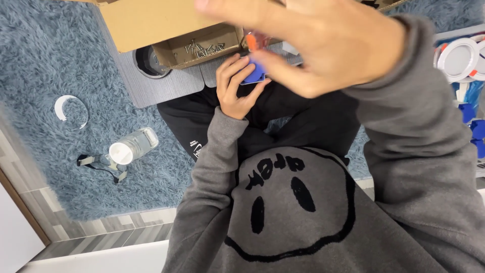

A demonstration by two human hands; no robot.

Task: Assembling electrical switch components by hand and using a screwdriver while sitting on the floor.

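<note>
Head view: left hand (236, 86) grips 1 blue plastic piece (254, 74) near the cardboard box of screws (199, 46). Right hand (313, 43), blurred, hangs half-open, fingers spread, holding nothing visible.

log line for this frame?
left hand: holds blue part | right hand: raised, blurred, grip unclear | cardboard box: screws inside

Small blue plastic piece (254, 74), partly hidden, held above dark lap, orange part (252, 40) above
</note>
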